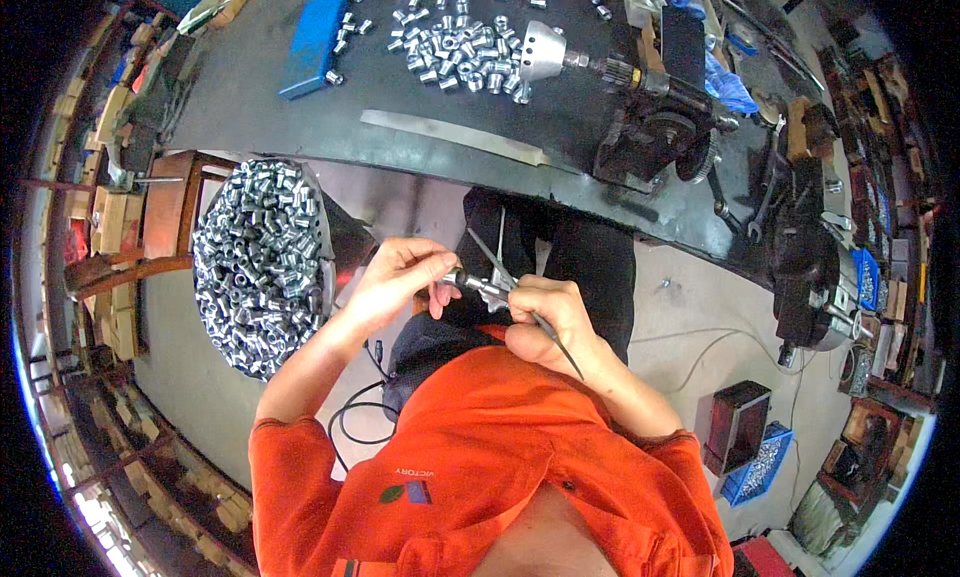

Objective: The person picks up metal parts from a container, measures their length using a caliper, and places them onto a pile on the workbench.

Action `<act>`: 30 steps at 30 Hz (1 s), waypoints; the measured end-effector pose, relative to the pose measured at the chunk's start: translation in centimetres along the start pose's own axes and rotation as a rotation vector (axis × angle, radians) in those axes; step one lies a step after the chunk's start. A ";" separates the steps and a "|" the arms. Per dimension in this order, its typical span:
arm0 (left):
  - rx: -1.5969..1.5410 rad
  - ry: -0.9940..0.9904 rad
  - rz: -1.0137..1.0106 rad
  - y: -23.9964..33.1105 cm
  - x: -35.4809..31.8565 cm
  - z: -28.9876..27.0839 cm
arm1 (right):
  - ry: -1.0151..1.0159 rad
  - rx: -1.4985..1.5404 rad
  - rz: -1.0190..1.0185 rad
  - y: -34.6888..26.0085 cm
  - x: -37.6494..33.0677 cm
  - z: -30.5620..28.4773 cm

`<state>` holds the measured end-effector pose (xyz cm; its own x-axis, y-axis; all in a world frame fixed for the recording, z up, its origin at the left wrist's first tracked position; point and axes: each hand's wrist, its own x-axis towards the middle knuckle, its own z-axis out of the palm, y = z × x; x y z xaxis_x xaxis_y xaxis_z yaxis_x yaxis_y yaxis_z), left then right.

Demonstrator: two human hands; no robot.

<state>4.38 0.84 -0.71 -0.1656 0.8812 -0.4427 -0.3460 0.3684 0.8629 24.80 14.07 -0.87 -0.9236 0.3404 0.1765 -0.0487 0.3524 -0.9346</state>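
Observation:
In front of my lap, my left hand [400,275] pinches a small shiny metal sleeve [455,277] between thumb and fingers. My right hand [550,315] is closed around a slim grey metal tool [492,254] with a long thin shaft that runs out past the wrist side; its exact kind is unclear. A silvery metal piece [490,293] reaches from the right fingers toward the sleeve, and the two meet or nearly meet. To the left stands a large container heaped with metal sleeves [260,267]. More sleeves [460,55] lie loose on the dark workbench [250,117].
On the bench are a blue plastic block [315,42], a flat metal strip [450,135] and a machine with a silver cone-shaped head [543,52]. Wrenches [765,192] lie at right. A dark box [738,422] and a blue crate [760,464] sit on the floor, with cables nearby.

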 end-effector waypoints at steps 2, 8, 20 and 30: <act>0.203 -0.003 0.081 0.6 -0.1 0.3 | -0.019 -0.031 0.015 -0.1 0.2 0.3; 0.293 -0.056 0.249 1.5 -0.2 1.6 | 0.009 -0.022 0.017 0.4 0.1 0.5; 0.244 -0.032 0.063 1.5 0.2 2.9 | 0.103 -0.137 -0.007 0.0 -0.2 0.8; 0.631 -0.140 0.270 2.2 0.3 3.0 | -0.055 0.302 0.267 1.1 -1.0 -0.2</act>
<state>6.35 2.81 1.73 -0.0352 0.9805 -0.1934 0.2995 0.1950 0.9340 25.78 14.31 -1.96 -0.9374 0.3353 -0.0937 0.0935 -0.0170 -0.9955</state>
